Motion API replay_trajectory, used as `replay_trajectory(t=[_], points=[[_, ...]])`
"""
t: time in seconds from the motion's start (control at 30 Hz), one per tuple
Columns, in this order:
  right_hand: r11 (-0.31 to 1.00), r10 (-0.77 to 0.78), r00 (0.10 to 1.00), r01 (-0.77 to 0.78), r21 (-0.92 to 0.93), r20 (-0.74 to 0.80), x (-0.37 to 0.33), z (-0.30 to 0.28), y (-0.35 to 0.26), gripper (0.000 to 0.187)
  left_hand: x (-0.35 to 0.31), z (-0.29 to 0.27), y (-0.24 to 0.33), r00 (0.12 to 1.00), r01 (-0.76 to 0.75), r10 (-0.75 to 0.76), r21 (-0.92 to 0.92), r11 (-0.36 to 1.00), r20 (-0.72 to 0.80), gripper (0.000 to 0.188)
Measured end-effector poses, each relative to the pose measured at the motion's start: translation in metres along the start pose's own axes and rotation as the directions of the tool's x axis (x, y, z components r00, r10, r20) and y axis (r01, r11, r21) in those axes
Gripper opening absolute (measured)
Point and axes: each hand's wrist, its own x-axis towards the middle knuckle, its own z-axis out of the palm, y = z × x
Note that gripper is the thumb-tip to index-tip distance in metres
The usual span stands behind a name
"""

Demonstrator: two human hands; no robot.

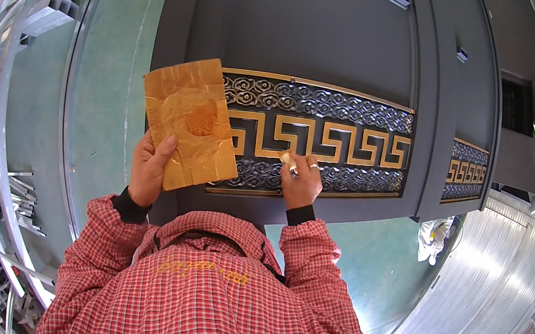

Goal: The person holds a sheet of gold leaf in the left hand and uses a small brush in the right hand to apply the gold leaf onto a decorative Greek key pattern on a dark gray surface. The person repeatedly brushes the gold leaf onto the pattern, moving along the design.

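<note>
Gold-coloured key-pattern band [336, 142] on a dark grey panel [310, 27] runs left to right just beyond the nearer right hand [302, 185], which pinches a small whitish wad [288, 161] at its lower edge. Leftward, the left hand [150, 164] grips a creased brown cardboard sheet [183, 136] bearing an orange-brown smear [202, 121].

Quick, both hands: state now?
Left hand: closed, thumb over the edge of a creased brown sheet.
Right hand: closed, pinching a small pale wad at the gold key pattern.
</note>
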Motion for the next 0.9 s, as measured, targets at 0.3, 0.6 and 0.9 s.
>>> replay_trajectory(t=[0.3, 0.6, 0.9], points=[[1.000, -0.002, 1.000, 0.002, 0.011, 0.030, 0.000, -0.005, 0.008, 0.020, 0.001, 0.002, -0.002, 1.000, -0.002, 0.002, 0.005, 1.000, -0.007, 0.032], [1.000, -0.022, 0.999, 0.022, -0.021, 0.028, 0.004, -0.007, 0.014, 0.023, 0.000, 0.004, -0.001, 1.000, 0.000, 0.000, -0.004, 1.000, -0.005, 0.032], [0.999, -0.052, 0.990, 0.053, -0.009, 0.129, 0.033, -0.009, 0.007, 0.016, 0.001, 0.005, -0.003, 1.000, 0.001, -0.001, 0.049, 0.999, 0.010, 0.033]])
